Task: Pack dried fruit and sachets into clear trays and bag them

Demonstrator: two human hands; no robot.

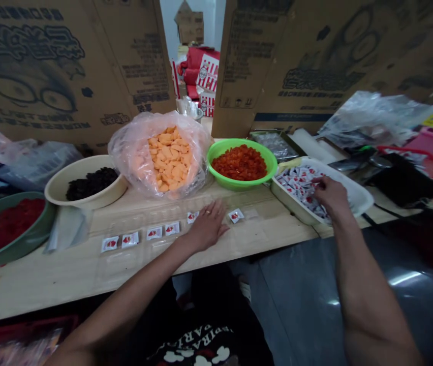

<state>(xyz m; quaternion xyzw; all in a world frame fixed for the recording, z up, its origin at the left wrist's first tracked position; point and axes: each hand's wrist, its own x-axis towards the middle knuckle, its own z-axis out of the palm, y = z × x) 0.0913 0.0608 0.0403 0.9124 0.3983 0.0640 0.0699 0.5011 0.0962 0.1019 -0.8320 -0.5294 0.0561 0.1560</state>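
Observation:
My left hand [209, 226] lies flat, fingers stretched, over a row of clear plastic trays [125, 260]. Small white sachets with a red print rest in the trays: one sachet [110, 244] at the left end, several along the row, and another sachet [235, 216] just right of the hand. Part of a sachet [192, 217] shows at the fingers' left. My right hand [330, 195] reaches into a white tub [359, 195] heaped with the same sachets [296, 183]. Its fingers are bent together in a pinch at a sachet, which they partly hide.
Behind the trays stand a cream bowl [87, 203] of dark pieces, a plastic bag [128, 147] of orange pieces and a green bowl [239, 184] of orange-red bits. A dull green basin [22, 239] with red pieces is at left. Large cardboard boxes [125, 61] wall the back.

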